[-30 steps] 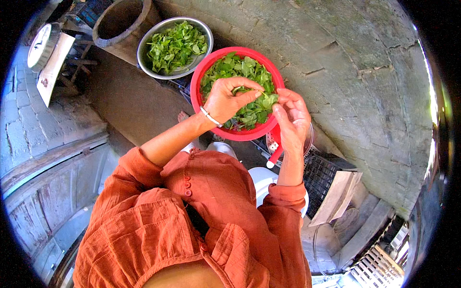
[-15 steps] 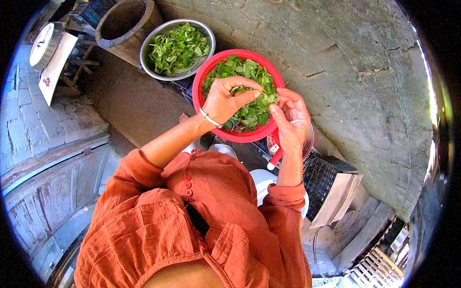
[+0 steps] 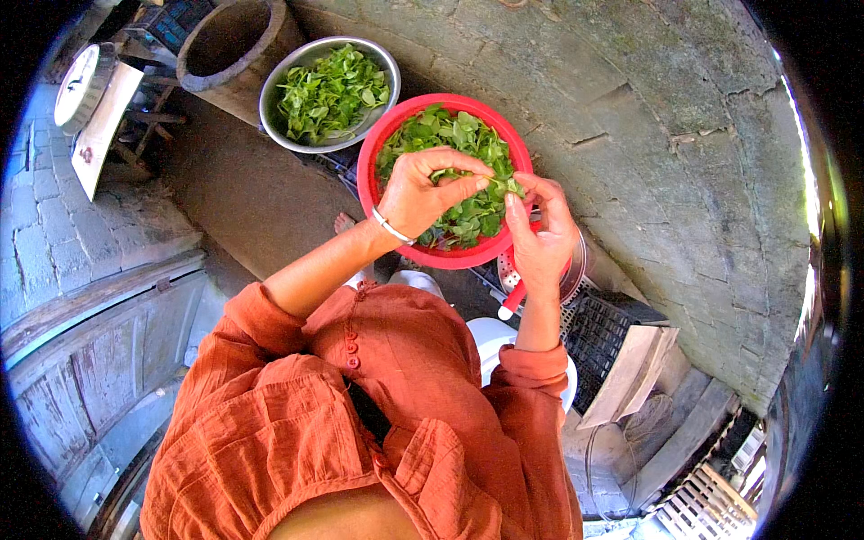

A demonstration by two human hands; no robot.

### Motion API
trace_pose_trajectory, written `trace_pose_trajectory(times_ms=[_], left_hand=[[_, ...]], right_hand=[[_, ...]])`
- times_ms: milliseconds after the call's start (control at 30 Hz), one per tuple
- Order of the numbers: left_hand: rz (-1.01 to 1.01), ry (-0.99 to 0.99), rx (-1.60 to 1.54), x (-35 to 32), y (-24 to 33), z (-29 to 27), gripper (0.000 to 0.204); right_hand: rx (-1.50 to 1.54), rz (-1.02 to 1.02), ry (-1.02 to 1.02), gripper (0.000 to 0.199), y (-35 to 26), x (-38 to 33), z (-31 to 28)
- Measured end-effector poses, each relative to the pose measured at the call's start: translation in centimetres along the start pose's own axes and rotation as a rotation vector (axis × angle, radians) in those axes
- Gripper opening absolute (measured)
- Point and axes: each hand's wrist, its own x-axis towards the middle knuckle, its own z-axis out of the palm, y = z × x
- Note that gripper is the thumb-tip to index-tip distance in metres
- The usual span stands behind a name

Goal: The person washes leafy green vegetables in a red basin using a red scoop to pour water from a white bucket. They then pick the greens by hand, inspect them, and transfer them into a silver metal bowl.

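Both hands are over a red plastic basin (image 3: 367,171) heaped with green leaves (image 3: 459,135). My left hand (image 3: 423,193), with a pale bangle on its wrist, pinches the thin end of a leafy green sprig (image 3: 498,185) between thumb and forefinger. At the basin's right side, my right hand (image 3: 544,225) pinches the leafy part of the same sprig with thumb and fingertips. Beyond the basin to the left stands a metal bowl (image 3: 267,121) holding more green leaves (image 3: 328,94).
A stone-like round vessel (image 3: 236,45) stands at the far left. Right of the basin are a colander with a red handle (image 3: 515,297) and a black crate (image 3: 598,337) with boards (image 3: 625,378). A block wall (image 3: 666,171) rises behind. A white stool (image 3: 493,337) is beside me.
My right hand has shifted slightly, its fingers closing nearer to my left fingertips on the sprig. My left hand has barely moved. The basin and bowl look the same.
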Motion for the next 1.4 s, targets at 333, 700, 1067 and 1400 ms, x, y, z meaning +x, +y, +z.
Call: trace_pose_trajectory(times_ms=[333,700,1067,1400], left_hand=[[0.002,0.004,0.032,0.0,0.0,0.1,0.012],[-0.135,0.026,0.033,-0.2,-1.2,-0.7,0.011],[-0.103,0.201,0.06,2.6,-5.7,-6.4,0.009],[-0.246,0.427,0.225,7.0,-10.4,-17.0,0.057]], right_hand=[[0.059,0.112,0.066,0.019,0.9,-0.7,-0.1],[0.364,0.326,0.153,0.017,0.6,-0.4,0.5],[0.833,0.591,0.21,0.019,2.0,-0.4,-0.2],[0.729,0.564,0.19,0.026,1.7,-0.8,0.6]])
